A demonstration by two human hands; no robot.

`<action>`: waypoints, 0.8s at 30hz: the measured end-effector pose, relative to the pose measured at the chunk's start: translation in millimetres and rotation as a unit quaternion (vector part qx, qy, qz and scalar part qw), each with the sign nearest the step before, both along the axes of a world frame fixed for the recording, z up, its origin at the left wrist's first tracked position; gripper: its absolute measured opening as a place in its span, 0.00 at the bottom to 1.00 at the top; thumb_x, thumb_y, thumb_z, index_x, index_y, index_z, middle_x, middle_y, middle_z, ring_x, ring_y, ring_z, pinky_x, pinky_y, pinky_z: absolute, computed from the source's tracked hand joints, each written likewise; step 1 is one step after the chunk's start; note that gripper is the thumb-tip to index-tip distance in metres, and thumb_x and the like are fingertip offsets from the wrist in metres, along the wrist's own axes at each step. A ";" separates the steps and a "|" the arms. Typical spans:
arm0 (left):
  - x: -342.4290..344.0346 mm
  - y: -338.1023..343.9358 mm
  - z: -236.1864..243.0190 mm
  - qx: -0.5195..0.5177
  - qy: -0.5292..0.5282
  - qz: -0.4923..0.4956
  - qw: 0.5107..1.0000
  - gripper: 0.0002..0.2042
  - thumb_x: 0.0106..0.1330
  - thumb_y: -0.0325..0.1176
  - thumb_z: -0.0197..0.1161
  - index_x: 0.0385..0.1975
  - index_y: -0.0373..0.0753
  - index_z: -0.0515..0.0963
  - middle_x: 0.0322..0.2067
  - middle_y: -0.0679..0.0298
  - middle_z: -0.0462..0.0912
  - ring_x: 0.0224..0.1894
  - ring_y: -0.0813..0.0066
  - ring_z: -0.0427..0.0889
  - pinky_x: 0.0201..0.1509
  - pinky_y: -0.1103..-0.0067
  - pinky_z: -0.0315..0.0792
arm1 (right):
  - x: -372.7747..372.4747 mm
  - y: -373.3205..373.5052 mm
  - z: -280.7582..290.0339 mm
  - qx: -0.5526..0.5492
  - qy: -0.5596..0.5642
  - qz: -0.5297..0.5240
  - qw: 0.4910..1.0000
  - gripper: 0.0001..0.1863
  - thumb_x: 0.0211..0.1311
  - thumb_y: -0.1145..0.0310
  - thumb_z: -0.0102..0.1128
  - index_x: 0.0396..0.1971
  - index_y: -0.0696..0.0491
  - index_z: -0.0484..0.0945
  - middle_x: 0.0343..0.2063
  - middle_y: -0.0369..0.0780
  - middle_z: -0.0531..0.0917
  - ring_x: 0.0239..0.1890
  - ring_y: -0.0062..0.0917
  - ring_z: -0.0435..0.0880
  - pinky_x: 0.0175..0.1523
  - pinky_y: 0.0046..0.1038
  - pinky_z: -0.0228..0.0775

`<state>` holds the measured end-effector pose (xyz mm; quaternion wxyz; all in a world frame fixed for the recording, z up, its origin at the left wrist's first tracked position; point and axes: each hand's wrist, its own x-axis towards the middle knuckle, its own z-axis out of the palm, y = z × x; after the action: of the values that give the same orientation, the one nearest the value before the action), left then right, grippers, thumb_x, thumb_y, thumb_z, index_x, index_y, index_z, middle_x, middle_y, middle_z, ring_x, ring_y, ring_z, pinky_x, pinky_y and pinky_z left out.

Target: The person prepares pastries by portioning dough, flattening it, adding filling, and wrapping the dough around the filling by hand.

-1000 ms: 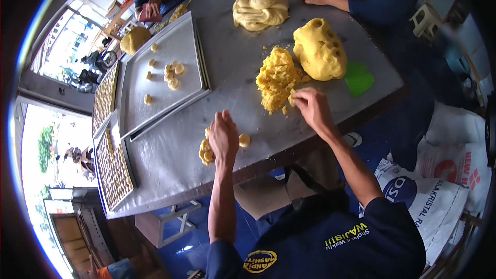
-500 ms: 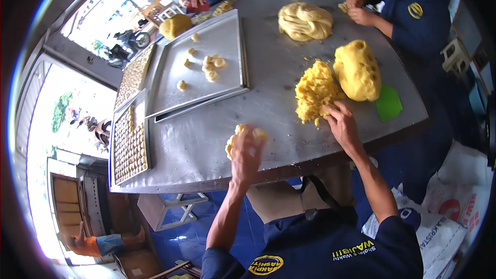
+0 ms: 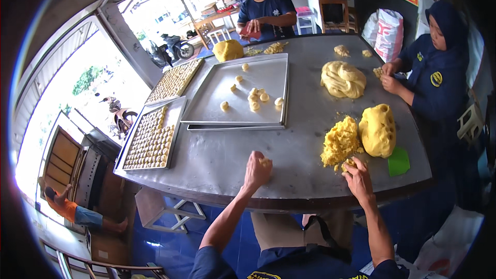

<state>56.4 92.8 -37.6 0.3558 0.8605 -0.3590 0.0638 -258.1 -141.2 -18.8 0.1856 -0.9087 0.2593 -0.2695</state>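
L hand (image 3: 257, 170), ctr-bottom of frame, is curled over the steel table (image 3: 305, 175), fingers drawn in around a pale dough pc (image 3: 265, 161) that peeks out at the thumb side; fingertips mostly hidden, so can't tell how tight the squeeze is. R hand (image 3: 357, 178), lower right of ctr, has thumb & fingers pinched tog. on a yellow bit (image 3: 349, 164) at the bottom edge of the crumbly heap (image 3: 341, 142). Smooth yellow lump (image 3: 378, 130) sits just right of that heap, w/ a green scraper (image 3: 398, 162) flat by its lower end. Twisted pale dough (image 3: 343, 79) is farther up, right of ctr. Upper-ctr left: big tray (image 3: 212, 98) w/ a few loose dough balls (image 3: 254, 98), some bunched tog., others apart. Left of it, lower tray (image 3: 178, 129) holds rows of small rounds, packed close; another filled tray (image 3: 174, 80) is above it. Top ctr, a co-worker (image 3: 268, 10) in dark shirt holds a red item (image 3: 251, 33), near a yellow mound (image 3: 228, 50). Upper right, 2nd co-worker (image 3: 434, 67) has both hands tog. at the table edge.
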 end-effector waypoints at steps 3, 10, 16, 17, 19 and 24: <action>11.1 -27.1 23.3 -0.196 0.290 0.077 0.934 0.20 0.71 0.44 0.65 0.50 0.33 0.74 0.39 0.48 0.86 0.40 0.52 0.88 0.48 0.63 0.80 | 4.7 -10.8 -22.8 -0.028 0.008 -0.029 0.999 0.17 0.58 0.74 0.71 0.49 0.55 0.87 0.55 0.53 0.80 0.55 0.49 0.78 0.63 0.43 0.72; 40.3 9.2 -8.7 -0.070 -0.054 0.012 0.996 0.13 0.70 0.40 0.64 0.47 0.41 0.86 0.45 0.53 0.88 0.47 0.48 0.86 0.53 0.61 0.78 | 6.4 -24.4 -18.6 -0.008 -0.018 -0.067 0.998 0.26 0.55 0.78 0.72 0.57 0.61 0.80 0.39 0.50 0.78 0.47 0.47 0.79 0.53 0.43 0.72; 64.4 39.8 -21.3 -0.236 0.193 0.104 0.947 0.11 0.75 0.35 0.63 0.43 0.33 0.83 0.38 0.55 0.87 0.32 0.66 0.86 0.36 0.74 0.80 | -11.5 21.0 -25.5 -0.088 0.065 -0.057 0.992 0.25 0.65 0.78 0.63 0.63 0.58 0.77 0.60 0.56 0.72 0.63 0.53 0.71 0.68 0.46 0.66; 80.5 54.6 -27.8 -0.331 0.295 0.106 0.890 0.11 0.76 0.36 0.62 0.45 0.33 0.82 0.37 0.56 0.87 0.32 0.69 0.86 0.36 0.76 0.80 | -8.7 20.9 -35.2 -0.117 0.058 -0.041 0.991 0.26 0.66 0.80 0.60 0.65 0.58 0.76 0.57 0.55 0.74 0.59 0.51 0.75 0.65 0.44 0.69; 88.0 61.7 -31.7 -0.418 0.401 0.101 0.809 0.12 0.78 0.37 0.61 0.47 0.34 0.81 0.36 0.58 0.86 0.32 0.72 0.85 0.35 0.78 0.80 | -8.0 15.1 -16.0 -0.028 0.065 -0.006 0.997 0.29 0.63 0.82 0.60 0.67 0.58 0.73 0.55 0.55 0.74 0.57 0.50 0.75 0.63 0.44 0.69; 77.7 51.4 -13.5 -0.448 0.528 0.019 0.721 0.13 0.76 0.38 0.64 0.47 0.33 0.80 0.37 0.60 0.84 0.32 0.79 0.81 0.31 0.85 0.75 | -3.5 -15.5 -22.4 -0.010 0.047 -0.060 0.997 0.33 0.63 0.82 0.61 0.70 0.63 0.65 0.53 0.51 0.74 0.55 0.46 0.75 0.63 0.42 0.70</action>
<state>134.1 144.3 -51.1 0.8304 0.5017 -0.0254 -0.2411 -261.6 -156.6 -41.2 0.1474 -0.9049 0.3192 -0.2399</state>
